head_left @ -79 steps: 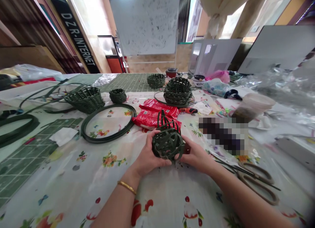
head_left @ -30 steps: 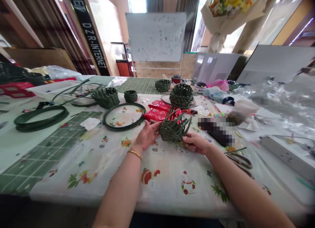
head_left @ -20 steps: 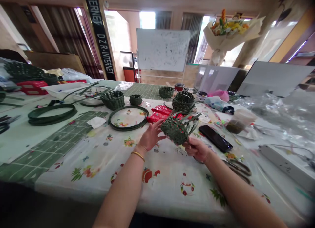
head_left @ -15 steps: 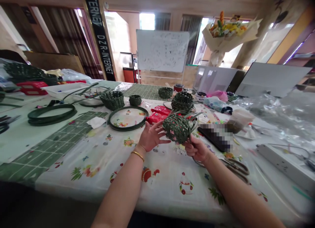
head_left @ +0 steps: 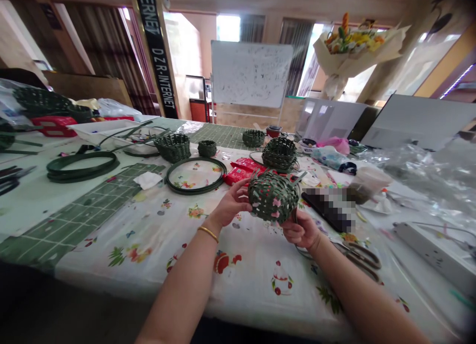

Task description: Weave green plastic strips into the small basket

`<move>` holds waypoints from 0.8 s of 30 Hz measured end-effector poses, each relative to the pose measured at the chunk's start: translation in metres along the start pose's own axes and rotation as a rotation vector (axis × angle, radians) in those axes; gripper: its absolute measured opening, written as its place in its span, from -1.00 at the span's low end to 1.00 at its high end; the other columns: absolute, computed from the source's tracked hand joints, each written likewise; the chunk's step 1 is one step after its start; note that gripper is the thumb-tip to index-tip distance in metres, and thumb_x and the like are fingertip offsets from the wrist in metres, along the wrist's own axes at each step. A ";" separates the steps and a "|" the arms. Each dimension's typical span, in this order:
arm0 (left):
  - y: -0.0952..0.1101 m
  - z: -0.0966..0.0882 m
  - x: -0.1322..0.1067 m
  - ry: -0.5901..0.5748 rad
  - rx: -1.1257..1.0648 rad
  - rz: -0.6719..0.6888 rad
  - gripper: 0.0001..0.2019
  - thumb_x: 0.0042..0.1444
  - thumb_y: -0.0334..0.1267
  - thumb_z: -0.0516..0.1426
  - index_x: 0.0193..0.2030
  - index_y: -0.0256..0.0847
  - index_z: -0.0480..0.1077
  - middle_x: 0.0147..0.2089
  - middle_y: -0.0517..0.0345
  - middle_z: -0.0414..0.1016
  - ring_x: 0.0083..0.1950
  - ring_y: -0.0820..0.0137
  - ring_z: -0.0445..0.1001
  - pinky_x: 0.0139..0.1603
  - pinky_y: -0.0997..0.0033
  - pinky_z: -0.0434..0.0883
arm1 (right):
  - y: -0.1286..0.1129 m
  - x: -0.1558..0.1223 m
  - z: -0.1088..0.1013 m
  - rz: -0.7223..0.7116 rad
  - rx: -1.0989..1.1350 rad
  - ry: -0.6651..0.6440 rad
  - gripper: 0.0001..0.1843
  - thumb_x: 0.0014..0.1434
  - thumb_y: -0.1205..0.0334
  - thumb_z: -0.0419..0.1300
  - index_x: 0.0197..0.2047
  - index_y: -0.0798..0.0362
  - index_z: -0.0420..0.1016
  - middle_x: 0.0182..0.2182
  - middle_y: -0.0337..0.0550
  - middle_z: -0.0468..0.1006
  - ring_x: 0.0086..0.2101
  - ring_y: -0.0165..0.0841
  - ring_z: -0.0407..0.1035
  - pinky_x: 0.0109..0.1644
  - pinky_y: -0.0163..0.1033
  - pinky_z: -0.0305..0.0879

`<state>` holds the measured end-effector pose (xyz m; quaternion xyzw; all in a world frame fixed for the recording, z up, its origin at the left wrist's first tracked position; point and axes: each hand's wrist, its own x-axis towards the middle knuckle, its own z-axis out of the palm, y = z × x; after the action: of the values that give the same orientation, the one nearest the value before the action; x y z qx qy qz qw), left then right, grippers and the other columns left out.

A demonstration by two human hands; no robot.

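Observation:
Between my hands a small dark-green woven basket (head_left: 273,196) is held above the flowered tablecloth, tilted on its side with its woven base towards me. Loose strip ends stick out at its far edge. My left hand (head_left: 232,203), with a gold bangle at the wrist, holds the basket's left side, fingertips partly behind it. At the lower right, the curled fingers of my right hand (head_left: 302,229) pinch the basket's edge and a strip there. Scissors (head_left: 359,255) lie beside my right forearm. A coil of green strip (head_left: 196,175) rests beyond my left hand.
Finished-looking baskets (head_left: 279,153) stand farther back, near a red packet (head_left: 241,170). A dark phone-like object (head_left: 323,210), partly pixelated, lies right of my hands. A power strip (head_left: 433,250) and clear plastic (head_left: 420,170) occupy the right side. Another coil (head_left: 82,166) lies left.
My left hand, spread beside the basket before, has closed in on its left side. The basket has turned, so more of its base faces me. The view has shifted slightly.

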<state>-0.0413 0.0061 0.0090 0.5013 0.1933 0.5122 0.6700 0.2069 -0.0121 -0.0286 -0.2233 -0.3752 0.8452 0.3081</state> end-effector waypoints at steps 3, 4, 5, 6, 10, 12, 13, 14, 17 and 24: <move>-0.003 0.009 0.004 0.061 0.031 0.062 -0.29 -0.30 -0.43 0.36 0.08 -0.06 0.32 -0.25 0.18 0.44 -0.28 0.40 0.43 -0.27 0.40 0.38 | 0.003 0.001 -0.005 -0.031 0.018 0.005 -0.49 -0.02 -0.25 0.12 -0.55 0.06 0.15 -0.80 -0.56 -0.16 -0.74 -0.65 -0.48 -0.73 -0.47 -0.48; -0.003 0.012 0.005 0.074 0.035 0.085 -0.31 -0.31 -0.42 0.36 0.06 -0.06 0.34 -0.27 0.19 0.44 -0.28 0.41 0.43 -0.28 0.41 0.38 | 0.003 0.002 -0.007 -0.042 0.024 0.005 -0.47 -0.01 -0.26 0.10 -0.57 0.06 0.16 -0.81 -0.56 -0.18 -0.75 -0.66 -0.48 -0.73 -0.46 -0.49; -0.004 0.014 0.005 0.093 0.041 0.111 -0.33 -0.32 -0.42 0.37 0.03 -0.07 0.36 -0.27 0.19 0.44 -0.27 0.40 0.42 -0.27 0.42 0.38 | 0.004 0.002 -0.008 -0.053 0.030 0.006 -0.46 0.00 -0.27 0.09 -0.58 0.07 0.15 -0.81 -0.56 -0.20 -0.75 -0.66 -0.48 -0.73 -0.46 -0.50; -0.004 0.017 0.005 0.114 0.047 0.132 -0.34 -0.34 -0.43 0.37 0.01 -0.07 0.38 -0.24 0.18 0.45 -0.24 0.39 0.42 -0.26 0.42 0.38 | 0.004 0.003 -0.010 -0.063 0.035 0.005 -0.45 0.00 -0.28 0.08 -0.60 0.07 0.15 -0.82 -0.56 -0.21 -0.75 -0.66 -0.48 -0.73 -0.45 -0.50; -0.006 0.024 0.005 0.179 0.029 0.148 -0.33 -0.37 -0.43 0.38 0.00 -0.05 0.41 -0.15 0.16 0.44 -0.22 0.39 0.40 -0.24 0.40 0.39 | 0.005 0.004 -0.013 -0.096 0.050 -0.007 -0.43 0.01 -0.29 0.07 -0.63 0.07 0.15 -0.83 -0.55 -0.25 -0.76 -0.66 -0.45 -0.74 -0.46 -0.47; -0.009 0.028 0.005 0.186 0.010 0.140 -0.30 -0.33 -0.40 0.37 0.07 -0.04 0.38 -0.18 0.17 0.44 -0.25 0.40 0.40 -0.26 0.41 0.39 | 0.005 0.004 -0.014 -0.103 0.050 -0.020 -0.41 0.01 -0.31 0.06 -0.65 0.07 0.14 -0.85 -0.55 -0.27 -0.77 -0.66 -0.43 -0.75 -0.45 -0.45; -0.010 0.029 0.004 0.185 0.008 0.142 -0.29 -0.31 -0.38 0.37 0.09 -0.03 0.36 -0.19 0.17 0.45 -0.26 0.41 0.40 -0.27 0.42 0.38 | 0.006 0.005 -0.014 -0.107 0.049 -0.025 -0.40 0.00 -0.32 0.05 -0.65 0.07 0.15 -0.86 -0.55 -0.27 -0.78 -0.65 -0.42 -0.75 -0.45 -0.44; -0.011 0.031 0.004 0.181 0.011 0.149 -0.29 -0.28 -0.37 0.36 0.12 -0.03 0.34 -0.20 0.17 0.45 -0.26 0.42 0.39 -0.27 0.43 0.37 | 0.006 0.005 -0.014 -0.112 0.048 -0.028 -0.41 0.00 -0.32 0.05 -0.65 0.07 0.17 -0.86 -0.55 -0.27 -0.78 -0.65 -0.42 -0.75 -0.45 -0.44; -0.012 0.035 0.002 0.166 0.037 0.196 -0.36 -0.16 -0.32 0.32 0.13 0.00 0.33 -0.14 0.17 0.46 -0.22 0.42 0.38 -0.24 0.45 0.35 | 0.006 0.005 -0.009 -0.138 0.039 -0.029 -0.46 -0.02 -0.28 0.10 -0.60 0.07 0.21 -0.86 -0.56 -0.23 -0.79 -0.65 -0.44 -0.76 -0.45 -0.45; -0.001 0.019 0.002 0.113 -0.102 0.144 -0.56 0.12 0.03 0.06 0.06 -0.12 0.40 0.00 0.02 0.47 -0.01 0.24 0.40 -0.05 0.30 0.31 | 0.001 0.003 0.018 -0.183 -0.028 -0.005 -0.59 -0.09 -0.02 0.31 -0.56 0.08 0.23 -0.80 -0.45 0.13 -0.78 -0.64 -0.21 -0.73 -0.44 -0.33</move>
<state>-0.0255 -0.0014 0.0164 0.4495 0.1681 0.5957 0.6441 0.1932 -0.0194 -0.0185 -0.1901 -0.4064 0.8089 0.3799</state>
